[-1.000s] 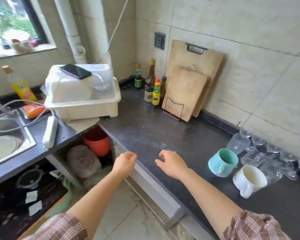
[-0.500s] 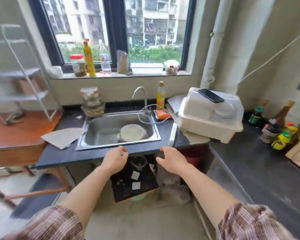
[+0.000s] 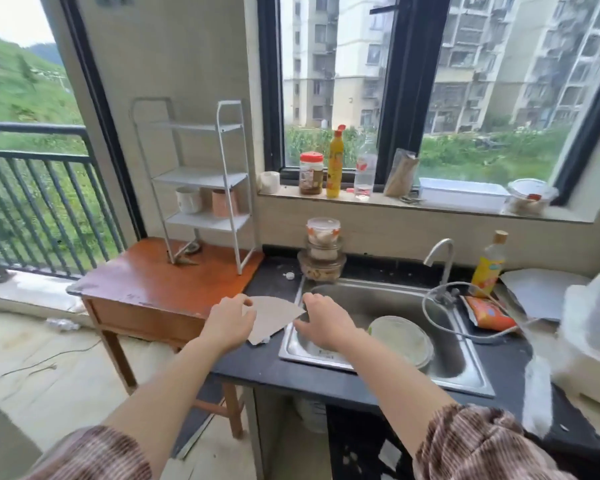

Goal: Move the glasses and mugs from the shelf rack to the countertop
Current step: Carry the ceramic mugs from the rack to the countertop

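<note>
A white wire shelf rack (image 3: 201, 178) stands on a wooden side table (image 3: 153, 289) at the left of the counter. On its lower shelf sit a white mug (image 3: 188, 199) and a copper-pink mug (image 3: 225, 202); the upper shelves look bare. My left hand (image 3: 231, 323) hovers over the counter's left end with fingers loosely curled and nothing in it. My right hand (image 3: 323, 322) hangs over the sink's left edge, fingers apart and empty. Both hands are well short of the rack. The dark countertop (image 3: 274, 368) runs under them.
A steel sink (image 3: 465, 362) holds a round plate (image 3: 400, 339) under a tap (image 3: 440, 251). A fan-shaped cardboard piece (image 3: 274, 317) lies on the counter. Stacked glass containers (image 3: 323, 251) stand behind the sink. Bottles and jars line the windowsill (image 3: 413, 202). A balcony railing (image 3: 42, 202) is at left.
My view has swung left from the counter with the mugs and glasses, past the sink, to the shelf rack. Both hands stay out in front, empty.
</note>
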A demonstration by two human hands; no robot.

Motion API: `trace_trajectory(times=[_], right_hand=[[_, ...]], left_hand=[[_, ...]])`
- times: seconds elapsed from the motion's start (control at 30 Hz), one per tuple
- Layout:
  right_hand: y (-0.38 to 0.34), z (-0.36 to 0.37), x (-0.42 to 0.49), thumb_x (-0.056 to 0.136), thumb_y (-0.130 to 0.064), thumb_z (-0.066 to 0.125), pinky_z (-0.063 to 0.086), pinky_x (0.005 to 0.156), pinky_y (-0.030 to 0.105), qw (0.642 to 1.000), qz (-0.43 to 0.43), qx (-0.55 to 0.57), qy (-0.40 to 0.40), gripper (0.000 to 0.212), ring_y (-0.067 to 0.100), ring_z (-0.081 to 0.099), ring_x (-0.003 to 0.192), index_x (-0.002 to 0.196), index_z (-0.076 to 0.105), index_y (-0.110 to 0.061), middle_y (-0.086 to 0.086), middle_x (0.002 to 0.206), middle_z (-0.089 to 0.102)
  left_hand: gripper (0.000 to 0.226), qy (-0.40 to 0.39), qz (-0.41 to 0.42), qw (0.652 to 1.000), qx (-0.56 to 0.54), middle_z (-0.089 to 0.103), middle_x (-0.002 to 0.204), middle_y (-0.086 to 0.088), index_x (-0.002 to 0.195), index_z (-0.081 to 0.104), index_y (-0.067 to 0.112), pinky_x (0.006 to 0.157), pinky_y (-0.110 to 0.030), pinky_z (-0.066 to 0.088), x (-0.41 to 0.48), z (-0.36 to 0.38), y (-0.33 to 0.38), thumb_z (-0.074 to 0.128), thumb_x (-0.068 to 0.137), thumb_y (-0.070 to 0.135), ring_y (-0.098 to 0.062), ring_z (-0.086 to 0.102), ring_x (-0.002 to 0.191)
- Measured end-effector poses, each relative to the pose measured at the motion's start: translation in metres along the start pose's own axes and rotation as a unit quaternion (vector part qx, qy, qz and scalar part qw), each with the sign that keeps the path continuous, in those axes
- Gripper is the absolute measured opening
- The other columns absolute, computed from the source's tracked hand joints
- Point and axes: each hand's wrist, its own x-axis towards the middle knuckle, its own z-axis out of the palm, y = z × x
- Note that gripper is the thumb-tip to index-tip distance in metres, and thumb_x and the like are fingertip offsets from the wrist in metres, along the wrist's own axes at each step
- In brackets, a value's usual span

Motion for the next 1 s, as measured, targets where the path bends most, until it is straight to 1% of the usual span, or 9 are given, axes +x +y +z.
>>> trace_trajectory(times=[0.17, 0.27, 0.37, 0.47, 0.6, 0.67, 0.73, 0.87, 1.0], right_hand=[[-0.050, 0.011, 0.111, 0.092, -0.036, 0.052, 0.044, 0.096, 0.041, 0.999, -0.030, 0.009, -0.020, 0.046, 0.031, 0.048, 0.119, 0.129, 0.045, -0.009, 0.012, 0.126, 0.054], [-0.075, 0.016, 0.164, 0.093, -0.037, 0.052, 0.045, 0.096, 0.041, 0.999, -0.045, 0.010, -0.025, 0.049, 0.031, 0.049, 0.120, 0.132, 0.044, -0.009, 0.011, 0.128, 0.054], [-0.098, 0.022, 0.211, 0.094, -0.038, 0.051, 0.043, 0.096, 0.041, 0.998, -0.058, 0.008, -0.032, 0.056, 0.030, 0.047, 0.123, 0.139, 0.039, -0.009, 0.011, 0.134, 0.052], [-0.118, 0.033, 0.256, 0.094, -0.037, 0.051, 0.046, 0.095, 0.041, 0.998, -0.063, 0.012, -0.027, 0.050, 0.030, 0.048, 0.121, 0.134, 0.041, -0.008, 0.012, 0.131, 0.053], [-0.142, 0.054, 0.317, 0.096, -0.038, 0.048, 0.043, 0.101, 0.039, 0.998, -0.047, 0.045, -0.016, 0.054, 0.028, 0.046, 0.128, 0.141, 0.037, -0.011, 0.008, 0.139, 0.049], [-0.154, 0.067, 0.349, 0.097, -0.037, 0.046, 0.041, 0.103, 0.038, 0.997, -0.034, 0.065, -0.002, 0.054, 0.027, 0.044, 0.130, 0.144, 0.035, -0.012, 0.006, 0.142, 0.047], [-0.164, 0.077, 0.377, 0.097, -0.037, 0.045, 0.040, 0.105, 0.037, 0.996, -0.007, 0.089, 0.007, 0.055, 0.025, 0.042, 0.132, 0.146, 0.033, -0.012, 0.005, 0.146, 0.043], [-0.181, 0.091, 0.434, 0.098, -0.035, 0.043, 0.036, 0.108, 0.036, 0.990, 0.051, 0.130, 0.010, 0.058, 0.024, 0.038, 0.137, 0.149, 0.028, -0.014, 0.004, 0.154, 0.034], [-0.192, 0.099, 0.488, 0.099, -0.030, 0.044, 0.040, 0.107, 0.036, 0.972, 0.112, 0.196, 0.059, 0.060, 0.024, 0.041, 0.135, 0.152, 0.020, -0.015, 0.002, 0.157, 0.024]], left_hand=[[0.026, 0.041, -0.093, 0.992, -0.075, 0.062, 0.121, -0.006, 0.115, 0.059, 0.017, 0.091, -0.031, 0.040, 0.077, -0.031, -0.049, 0.048, 0.092, 0.026, -0.023, 0.054, 0.111], [0.026, 0.066, -0.123, 0.984, -0.111, 0.062, 0.118, -0.006, 0.115, 0.059, 0.017, 0.090, -0.033, 0.044, 0.120, -0.054, -0.076, 0.049, 0.093, 0.025, -0.023, 0.056, 0.106], [0.025, 0.081, -0.124, 0.981, -0.125, 0.063, 0.115, -0.006, 0.115, 0.058, 0.018, 0.085, -0.032, 0.047, 0.160, -0.074, -0.101, 0.049, 0.093, 0.025, -0.022, 0.058, 0.098], [0.024, 0.090, -0.125, 0.979, -0.136, 0.062, 0.117, -0.007, 0.114, 0.060, 0.018, 0.085, -0.031, 0.045, 0.203, -0.089, -0.126, 0.048, 0.093, 0.024, -0.022, 0.056, 0.102], [0.024, 0.090, -0.123, 0.976, -0.158, 0.062, 0.115, -0.007, 0.113, 0.061, 0.018, 0.085, -0.029, 0.043, 0.266, -0.101, -0.157, 0.048, 0.093, 0.024, -0.023, 0.056, 0.099], [0.026, 0.090, -0.124, 0.974, -0.166, 0.062, 0.116, -0.007, 0.115, 0.061, 0.018, 0.090, -0.029, 0.041, 0.300, -0.104, -0.172, 0.048, 0.094, 0.024, -0.024, 0.056, 0.106], [0.027, 0.080, -0.127, 0.972, -0.182, 0.061, 0.116, -0.008, 0.115, 0.062, 0.016, 0.093, -0.030, 0.042, 0.332, -0.104, -0.187, 0.047, 0.094, 0.022, -0.024, 0.055, 0.105], [0.029, 0.055, -0.115, 0.971, -0.202, 0.062, 0.115, -0.006, 0.118, 0.061, 0.015, 0.081, -0.026, 0.041, 0.398, -0.106, -0.215, 0.047, 0.095, 0.024, -0.016, 0.051, 0.091], [0.033, 0.018, -0.104, 0.968, -0.227, 0.061, 0.119, -0.002, 0.125, 0.055, 0.020, 0.062, -0.022, 0.041, 0.463, -0.107, -0.234, 0.044, 0.095, 0.028, -0.008, 0.054, 0.077]])
